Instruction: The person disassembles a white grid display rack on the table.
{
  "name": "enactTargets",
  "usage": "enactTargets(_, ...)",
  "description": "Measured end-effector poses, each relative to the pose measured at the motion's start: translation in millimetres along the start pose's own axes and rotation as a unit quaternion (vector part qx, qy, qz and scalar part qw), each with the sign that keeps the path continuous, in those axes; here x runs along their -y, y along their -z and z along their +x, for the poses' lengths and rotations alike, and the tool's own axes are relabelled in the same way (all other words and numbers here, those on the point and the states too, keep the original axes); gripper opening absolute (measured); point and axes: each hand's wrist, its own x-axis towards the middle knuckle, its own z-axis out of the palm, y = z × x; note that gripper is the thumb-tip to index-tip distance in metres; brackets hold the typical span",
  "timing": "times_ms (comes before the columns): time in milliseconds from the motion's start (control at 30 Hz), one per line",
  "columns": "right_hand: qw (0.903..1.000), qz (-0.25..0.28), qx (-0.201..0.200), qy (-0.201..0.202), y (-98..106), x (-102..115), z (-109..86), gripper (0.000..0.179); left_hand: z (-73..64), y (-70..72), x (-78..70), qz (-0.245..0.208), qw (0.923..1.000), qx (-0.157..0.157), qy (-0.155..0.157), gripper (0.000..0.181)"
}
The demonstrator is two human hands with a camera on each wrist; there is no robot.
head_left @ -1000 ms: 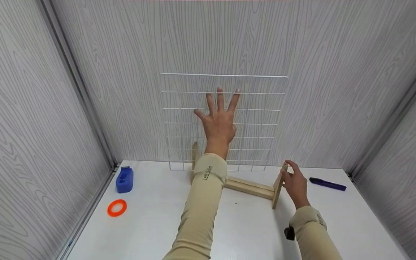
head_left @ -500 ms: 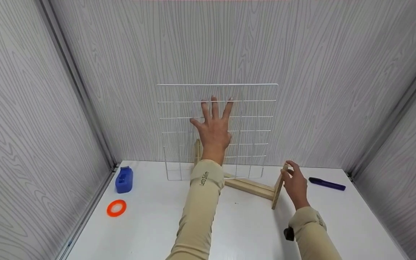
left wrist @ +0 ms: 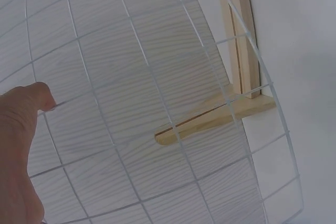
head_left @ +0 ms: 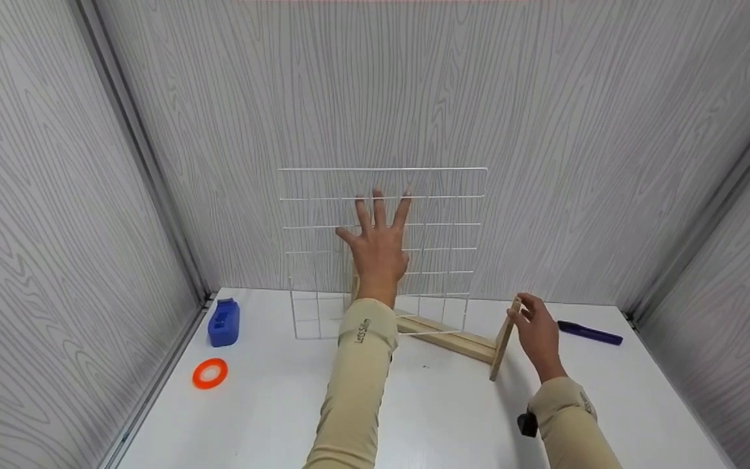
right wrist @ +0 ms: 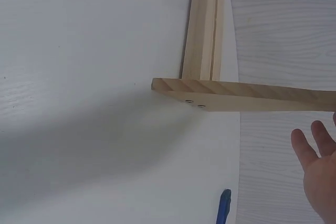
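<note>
In the head view my left hand (head_left: pixel 378 254) holds a white wire grid panel (head_left: pixel 443 249) upright near the back wall. Its fingers are spread across the wires, and the fingertips sit at one crossbar. Behind the grid's lower part is a wooden stand (head_left: pixel 453 342), a long bar with an upright piece at each end. My right hand (head_left: pixel 538 332) pinches the top of its right end piece (head_left: pixel 505 339). In the left wrist view, the far end piece (left wrist: pixel 210 119) shows a groove through the wires. Whether the grid touches the stand, I cannot tell.
A blue tape dispenser (head_left: pixel 224 322) stands at the left of the white table (head_left: pixel 271 417), with an orange ring (head_left: pixel 210 373) in front of it. A dark blue cutter (head_left: pixel 590 333) lies at the right. Wood-patterned walls close in the back and sides.
My left hand has brought the grid lower, nearer and slightly left. My right hand stays at the right end piece, its grip shifted a little, and the stand has barely moved.
</note>
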Motion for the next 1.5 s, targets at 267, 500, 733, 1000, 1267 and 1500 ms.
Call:
enactTargets(267, 0.9999, 0.005, 0.004, 0.012, 2.7, -3.4, -1.0, 0.046, -11.8, -12.9, 3.5, -0.013, 0.9996, 0.025, 0.0, 0.115)
enactTargets(500, 0.9965, 0.051, 0.065, 0.007, 5.9, -3.0, -1.9, 0.056, -17.7, -20.1, 8.3, -0.015, 0.9995, 0.028, 0.004, 0.114)
enactTargets(733, 0.9974, 0.037, 0.06, 0.017, 12.6, -11.6, -3.8, 0.049, -22.8, -23.3, 10.3, -0.044, 0.9984, 0.034, 0.006, 0.113)
enactTargets(1000, 0.9995, 0.015, 0.024, 0.016, 16.1, -13.7, -10.7, 0.048, -24.6, -24.5, 19.7, -0.066, 0.996, 0.056, 0.023, 0.114)
enactTargets(1267, 0.9967, 0.031, 0.074, 0.016, 22.6, -16.0, -8.7, 0.053, -24.7, -25.6, 22.5, -0.058, 0.9962, 0.06, 0.026, 0.114)
enactTargets(1500, 0.996, 0.056, 0.07, -0.002, 24.6, -18.2, -13.9, 0.053, -23.9, -26.2, 19.6, -0.068, 0.9957, 0.06, 0.016, 0.113)
